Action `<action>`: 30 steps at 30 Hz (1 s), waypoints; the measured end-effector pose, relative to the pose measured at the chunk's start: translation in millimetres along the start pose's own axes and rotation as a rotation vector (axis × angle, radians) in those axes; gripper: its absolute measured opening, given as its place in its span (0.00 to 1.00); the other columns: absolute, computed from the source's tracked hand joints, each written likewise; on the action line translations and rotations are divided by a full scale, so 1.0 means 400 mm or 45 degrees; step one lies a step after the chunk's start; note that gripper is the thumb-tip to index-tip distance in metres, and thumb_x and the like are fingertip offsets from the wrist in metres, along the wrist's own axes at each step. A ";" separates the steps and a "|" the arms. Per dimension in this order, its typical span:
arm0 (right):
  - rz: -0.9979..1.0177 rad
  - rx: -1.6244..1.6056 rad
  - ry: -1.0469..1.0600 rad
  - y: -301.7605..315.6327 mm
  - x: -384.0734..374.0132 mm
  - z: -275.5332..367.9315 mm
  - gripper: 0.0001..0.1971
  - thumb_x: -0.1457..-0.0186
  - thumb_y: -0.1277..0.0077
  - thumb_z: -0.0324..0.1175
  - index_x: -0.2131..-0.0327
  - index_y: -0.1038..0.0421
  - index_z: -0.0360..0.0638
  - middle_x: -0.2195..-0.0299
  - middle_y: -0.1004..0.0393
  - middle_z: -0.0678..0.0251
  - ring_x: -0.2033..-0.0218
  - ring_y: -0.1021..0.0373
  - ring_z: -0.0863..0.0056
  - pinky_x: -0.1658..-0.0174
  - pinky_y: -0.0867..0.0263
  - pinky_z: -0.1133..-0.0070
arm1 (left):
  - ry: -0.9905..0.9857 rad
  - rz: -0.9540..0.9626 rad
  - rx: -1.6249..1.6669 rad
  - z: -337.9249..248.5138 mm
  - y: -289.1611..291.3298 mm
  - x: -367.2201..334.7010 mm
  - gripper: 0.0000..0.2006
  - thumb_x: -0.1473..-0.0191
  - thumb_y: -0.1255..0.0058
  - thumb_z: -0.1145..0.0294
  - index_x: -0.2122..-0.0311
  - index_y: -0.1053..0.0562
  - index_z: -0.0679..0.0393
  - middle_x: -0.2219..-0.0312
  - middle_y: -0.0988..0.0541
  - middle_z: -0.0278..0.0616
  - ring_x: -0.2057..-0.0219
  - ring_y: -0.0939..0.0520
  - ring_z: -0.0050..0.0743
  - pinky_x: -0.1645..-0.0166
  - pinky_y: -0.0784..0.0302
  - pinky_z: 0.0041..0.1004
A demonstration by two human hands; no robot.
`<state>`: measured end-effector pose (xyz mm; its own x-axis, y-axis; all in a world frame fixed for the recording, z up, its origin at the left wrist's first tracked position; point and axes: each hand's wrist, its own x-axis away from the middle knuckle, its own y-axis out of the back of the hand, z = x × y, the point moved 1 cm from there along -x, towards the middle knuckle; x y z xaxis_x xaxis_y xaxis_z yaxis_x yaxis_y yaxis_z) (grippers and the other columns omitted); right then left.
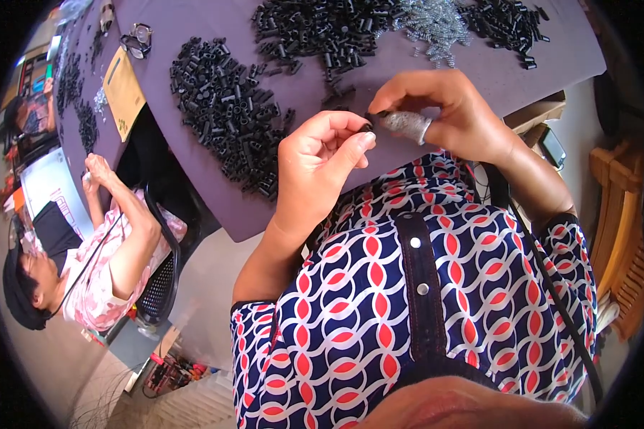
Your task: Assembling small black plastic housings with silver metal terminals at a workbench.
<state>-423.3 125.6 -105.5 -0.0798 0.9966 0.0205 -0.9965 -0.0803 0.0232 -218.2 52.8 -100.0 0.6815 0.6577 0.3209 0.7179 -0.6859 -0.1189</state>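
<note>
My left hand [315,163] is closed, thumb and forefinger pinching a small black plastic part [366,129]. Close to its right, my right hand [454,107] pinches another small black part [371,116]; the two parts nearly meet. A worn grey-white finger cover [406,126] sits on my right thumb. Both hands are above the near edge of the purple-grey table [193,18]. Left of them spreads a heap of short black plastic tubes [225,118]. Farther back lie a second heap of black parts [315,32], small metal springs [436,28] and more black pieces [504,25].
At left, a co-worker [100,279] in a pink-and-white top sits at the table, hands together. Eyeglasses [137,41] and a yellow envelope [124,93] lie at the far left. A wooden chair [615,236] and a dark-edged phone-like device [553,149] are at right.
</note>
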 end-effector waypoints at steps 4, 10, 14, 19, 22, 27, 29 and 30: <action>-0.090 -0.191 0.118 0.003 -0.014 -0.013 0.06 0.43 0.44 0.23 0.62 0.28 0.33 0.68 0.25 0.71 0.62 0.28 0.84 0.53 0.32 0.83 | 0.030 0.016 -0.013 -0.002 -0.005 -0.002 0.09 0.42 0.45 0.76 0.57 0.25 0.68 0.69 0.18 0.42 0.73 0.21 0.19 0.64 0.24 0.19; 0.096 -0.450 -0.299 0.022 -0.017 0.004 0.06 0.45 0.47 0.21 0.62 0.27 0.33 0.69 0.25 0.71 0.68 0.27 0.83 0.61 0.30 0.85 | 0.040 0.013 0.036 -0.003 -0.012 -0.003 0.08 0.43 0.44 0.78 0.59 0.25 0.67 0.69 0.19 0.38 0.72 0.21 0.17 0.64 0.24 0.18; 0.157 -0.498 -0.250 0.014 -0.017 -0.022 0.07 0.46 0.47 0.21 0.62 0.27 0.35 0.68 0.24 0.70 0.69 0.26 0.84 0.63 0.28 0.84 | 0.014 0.024 0.008 -0.002 -0.011 -0.005 0.09 0.42 0.45 0.76 0.57 0.26 0.68 0.68 0.18 0.42 0.72 0.21 0.20 0.64 0.24 0.20; 0.074 -0.328 -0.107 -0.005 -0.012 -0.011 0.11 0.53 0.49 0.12 0.64 0.27 0.31 0.69 0.25 0.70 0.67 0.28 0.84 0.62 0.31 0.84 | 0.034 0.045 0.000 0.000 -0.007 -0.005 0.09 0.42 0.45 0.76 0.57 0.26 0.68 0.69 0.18 0.43 0.73 0.21 0.20 0.64 0.24 0.20; 0.075 0.069 0.148 0.004 -0.013 0.001 0.09 0.52 0.47 0.12 0.65 0.27 0.31 0.70 0.25 0.70 0.66 0.29 0.85 0.62 0.32 0.83 | 0.039 0.042 -0.010 -0.008 -0.011 -0.008 0.09 0.42 0.45 0.77 0.57 0.25 0.68 0.69 0.18 0.43 0.73 0.21 0.20 0.64 0.24 0.20; 0.080 -0.019 -0.017 0.011 -0.015 0.045 0.07 0.49 0.46 0.15 0.65 0.26 0.32 0.71 0.26 0.68 0.66 0.29 0.83 0.62 0.31 0.82 | -0.508 -0.136 -0.518 0.005 -0.035 -0.005 0.06 0.45 0.43 0.80 0.62 0.24 0.68 0.72 0.20 0.36 0.74 0.21 0.17 0.69 0.26 0.18; 0.104 -0.203 -0.161 0.013 -0.011 0.039 0.08 0.49 0.46 0.14 0.64 0.26 0.33 0.71 0.26 0.67 0.66 0.29 0.82 0.62 0.31 0.82 | -0.139 -0.077 -0.071 -0.024 -0.044 -0.009 0.05 0.44 0.44 0.79 0.62 0.24 0.67 0.72 0.20 0.37 0.75 0.22 0.17 0.69 0.26 0.18; 0.060 -0.138 -0.083 0.010 -0.004 0.021 0.11 0.50 0.47 0.14 0.62 0.27 0.33 0.71 0.26 0.67 0.66 0.29 0.82 0.62 0.31 0.82 | 0.059 0.015 0.082 -0.027 -0.028 -0.025 0.06 0.43 0.44 0.77 0.61 0.24 0.66 0.72 0.19 0.38 0.75 0.22 0.18 0.69 0.25 0.18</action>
<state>-427.0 123.7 -96.9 -0.1279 0.9882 0.0837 -0.9888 -0.1206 -0.0877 -234.7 50.4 -92.0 0.6835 0.6338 0.3622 0.7188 -0.6709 -0.1823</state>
